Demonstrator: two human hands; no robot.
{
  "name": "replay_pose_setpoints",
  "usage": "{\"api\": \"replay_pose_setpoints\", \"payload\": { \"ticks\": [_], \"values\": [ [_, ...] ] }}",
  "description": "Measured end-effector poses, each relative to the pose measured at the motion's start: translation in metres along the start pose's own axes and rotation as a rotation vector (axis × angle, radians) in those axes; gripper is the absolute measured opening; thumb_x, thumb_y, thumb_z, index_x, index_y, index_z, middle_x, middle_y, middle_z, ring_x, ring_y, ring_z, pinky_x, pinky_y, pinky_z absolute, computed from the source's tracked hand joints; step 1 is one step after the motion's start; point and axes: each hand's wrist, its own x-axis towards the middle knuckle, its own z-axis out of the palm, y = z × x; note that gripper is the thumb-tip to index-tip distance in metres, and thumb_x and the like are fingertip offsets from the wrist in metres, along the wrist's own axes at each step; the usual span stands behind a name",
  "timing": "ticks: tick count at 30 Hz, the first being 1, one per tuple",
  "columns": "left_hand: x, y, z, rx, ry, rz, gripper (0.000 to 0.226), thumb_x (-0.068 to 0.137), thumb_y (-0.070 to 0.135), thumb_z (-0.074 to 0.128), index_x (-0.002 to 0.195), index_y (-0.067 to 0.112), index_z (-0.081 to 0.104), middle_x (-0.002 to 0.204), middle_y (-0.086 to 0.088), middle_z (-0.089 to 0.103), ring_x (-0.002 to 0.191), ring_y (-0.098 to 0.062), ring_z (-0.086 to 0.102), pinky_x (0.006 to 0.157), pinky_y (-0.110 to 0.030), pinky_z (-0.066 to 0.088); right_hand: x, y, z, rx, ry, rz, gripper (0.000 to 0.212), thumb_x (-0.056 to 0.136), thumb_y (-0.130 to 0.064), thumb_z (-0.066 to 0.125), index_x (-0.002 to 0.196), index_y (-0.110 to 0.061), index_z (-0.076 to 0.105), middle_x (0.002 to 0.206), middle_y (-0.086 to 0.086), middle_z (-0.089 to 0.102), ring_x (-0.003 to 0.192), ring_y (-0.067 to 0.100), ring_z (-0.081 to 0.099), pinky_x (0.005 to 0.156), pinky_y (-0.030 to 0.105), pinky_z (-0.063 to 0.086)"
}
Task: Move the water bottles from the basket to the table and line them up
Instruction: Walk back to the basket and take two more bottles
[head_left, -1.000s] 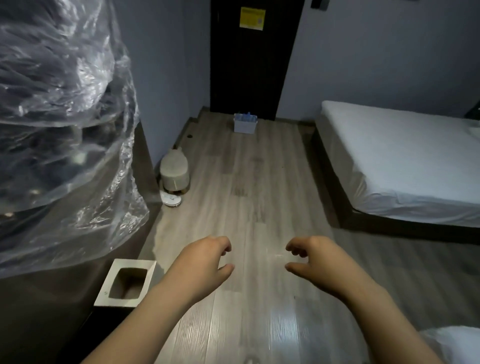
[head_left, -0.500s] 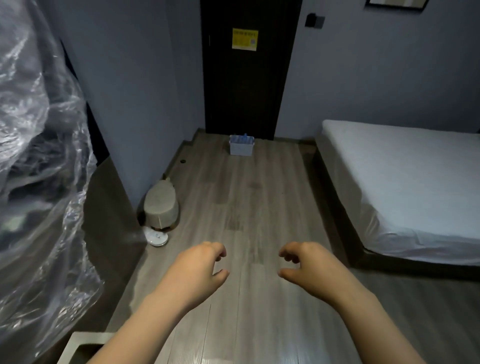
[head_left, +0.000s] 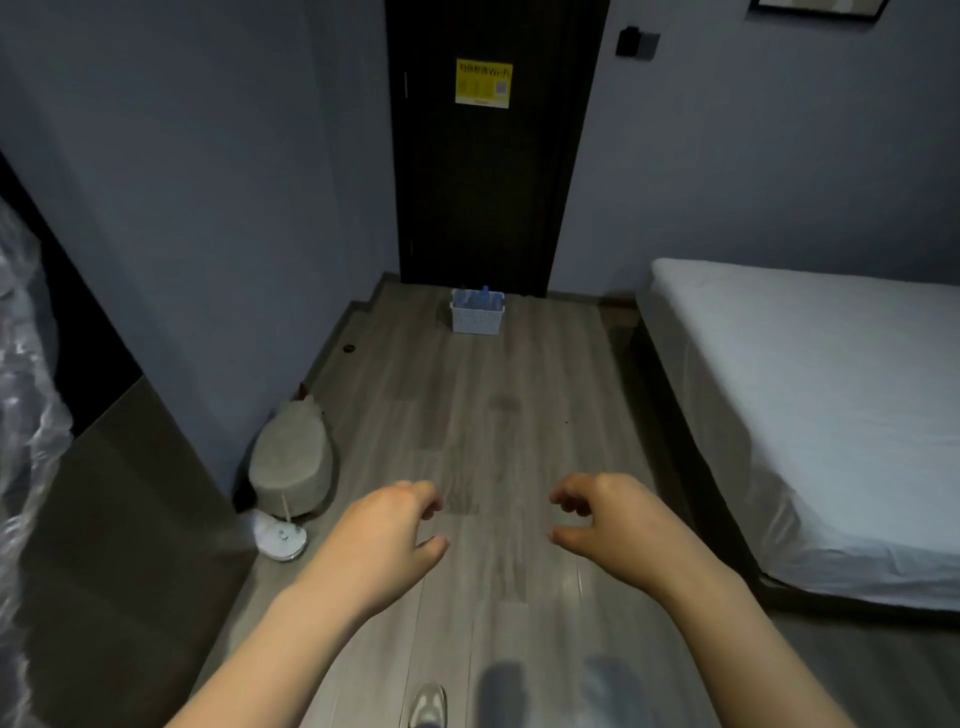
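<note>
A white perforated basket (head_left: 477, 320) stands on the wooden floor far ahead, just in front of a dark door. Several water bottles with blue caps (head_left: 480, 299) stick up out of it. My left hand (head_left: 387, 540) and my right hand (head_left: 610, 525) hover side by side in front of me, well short of the basket. Both have loosely curled fingers and hold nothing.
A bed with a white sheet (head_left: 810, 415) fills the right side. A beige round stool (head_left: 292, 462) and a white robot vacuum (head_left: 279, 538) sit by the left wall. A dark counter (head_left: 114, 545) with a plastic-wrapped bulk (head_left: 23, 415) is at the left. My shoe (head_left: 428, 704) shows below.
The view has swung up and forward along the floor. The plastic-wrapped bulk has slid out to the left and the basket looks nearer. Both hands stay empty and loosely curled.
</note>
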Motion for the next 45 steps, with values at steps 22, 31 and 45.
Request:
{"api": "replay_pose_setpoints", "payload": {
  "ticks": [22,31,45],
  "values": [
    [0.368,-0.087,-0.061,-0.019,0.003,0.076,0.031,0.087,0.037,0.058,0.113,0.02,0.056,0.114,0.004,0.06,0.107,-0.012,0.057,0.088,-0.024,0.042,0.367,0.02,-0.098,-0.026,0.03,0.001,0.04,0.084,-0.039,0.065,0.122,-0.027,0.059,0.112,-0.01,0.062,0.102,0.006,0.058,0.089,0.023,0.05],
    [0.537,-0.082,-0.079,-0.021,0.022,0.024,0.03,0.086,0.034,0.058,0.113,0.023,0.056,0.114,0.004,0.061,0.107,-0.011,0.057,0.091,-0.026,0.043,0.529,0.07,-0.158,0.019,0.027,-0.021,0.04,0.084,-0.042,0.065,0.122,-0.032,0.057,0.116,-0.013,0.061,0.103,0.004,0.058,0.087,0.02,0.049],
    [0.743,-0.109,-0.075,-0.074,0.012,0.016,0.031,0.086,0.036,0.061,0.113,0.023,0.057,0.115,0.008,0.061,0.108,-0.007,0.056,0.092,-0.024,0.043,0.728,0.122,-0.201,-0.018,0.025,-0.045,0.039,0.084,-0.041,0.066,0.121,-0.033,0.057,0.113,-0.013,0.062,0.095,0.003,0.059,0.083,0.024,0.054]
  ]
}}
